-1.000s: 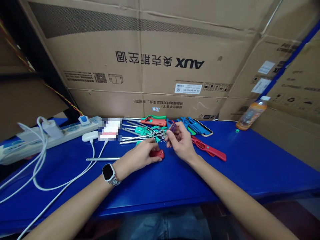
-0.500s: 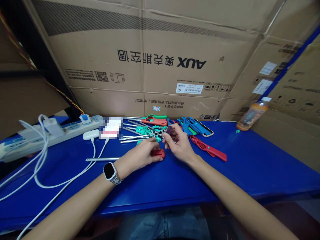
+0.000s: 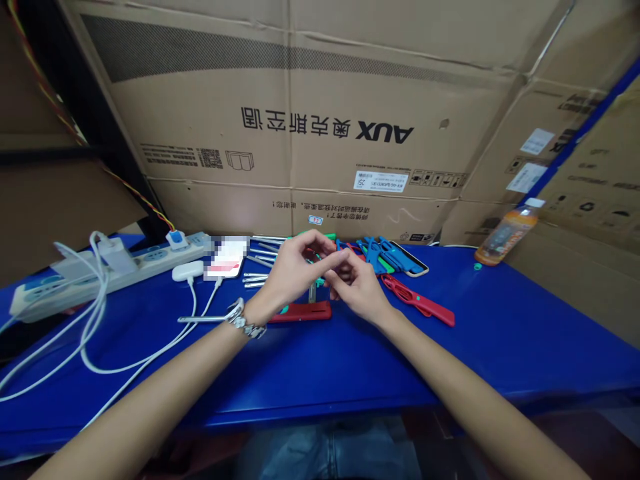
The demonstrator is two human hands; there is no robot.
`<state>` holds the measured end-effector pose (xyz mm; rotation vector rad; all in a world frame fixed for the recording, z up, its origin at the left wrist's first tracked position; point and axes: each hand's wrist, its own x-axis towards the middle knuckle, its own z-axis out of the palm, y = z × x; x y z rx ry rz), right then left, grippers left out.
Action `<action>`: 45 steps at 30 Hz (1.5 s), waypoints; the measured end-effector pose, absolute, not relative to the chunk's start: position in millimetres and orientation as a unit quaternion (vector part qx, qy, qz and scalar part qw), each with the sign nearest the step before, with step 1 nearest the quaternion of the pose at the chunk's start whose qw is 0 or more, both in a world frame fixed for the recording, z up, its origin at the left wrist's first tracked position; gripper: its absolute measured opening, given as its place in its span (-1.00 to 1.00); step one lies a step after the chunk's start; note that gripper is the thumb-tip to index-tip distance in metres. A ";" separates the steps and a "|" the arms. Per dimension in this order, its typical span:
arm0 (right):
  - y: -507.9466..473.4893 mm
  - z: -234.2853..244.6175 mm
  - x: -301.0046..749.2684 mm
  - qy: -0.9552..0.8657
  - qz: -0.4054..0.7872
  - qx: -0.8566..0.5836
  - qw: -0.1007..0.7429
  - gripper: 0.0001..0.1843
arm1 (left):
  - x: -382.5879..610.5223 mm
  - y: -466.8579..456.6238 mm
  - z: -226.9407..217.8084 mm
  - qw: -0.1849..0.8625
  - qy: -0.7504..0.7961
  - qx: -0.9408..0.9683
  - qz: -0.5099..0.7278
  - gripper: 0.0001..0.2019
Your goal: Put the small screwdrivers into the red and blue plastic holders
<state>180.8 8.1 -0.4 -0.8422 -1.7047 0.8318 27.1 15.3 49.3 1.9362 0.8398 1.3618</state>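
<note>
My left hand (image 3: 295,270) is raised above the blue table (image 3: 500,333), its fingers pinched together with those of my right hand (image 3: 357,288) on a small part that I cannot make out. A red plastic handle (image 3: 300,312) lies flat on the table just under both hands. Behind them lies a heap of red, green and blue handles (image 3: 385,257) and several metal rods (image 3: 257,277). A watch band sits on my left wrist.
A white power strip (image 3: 100,273) with plugs and white cables (image 3: 130,360) lies at the left. One metal rod (image 3: 203,319) lies alone near my left wrist. An orange bottle (image 3: 505,230) leans at the right. Large cardboard boxes (image 3: 300,120) wall the back.
My left hand has lifted off the red handle, which now lies uncovered, and has joined my right hand in the air. The view has shifted slightly.
</note>
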 end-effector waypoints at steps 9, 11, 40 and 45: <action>4.8 15.8 191.9 -0.714 0.428 -0.321 0.451 -0.64 | 22.4 21.8 50.2 0.334 0.291 0.744 0.500 -0.84; 3.1 22.3 196.2 -0.725 0.445 -0.311 0.423 -0.64 | 17.6 20.4 50.7 0.334 0.287 0.760 0.478 -0.82; 8.0 16.2 186.8 -0.686 0.415 -0.354 0.481 -0.65 | 27.8 13.4 45.6 0.325 0.289 0.754 0.493 -0.86; 0.5 28.5 200.4 -0.731 0.463 -0.309 0.394 -0.58 | 15.6 14.6 49.8 0.278 0.250 0.822 0.430 -0.78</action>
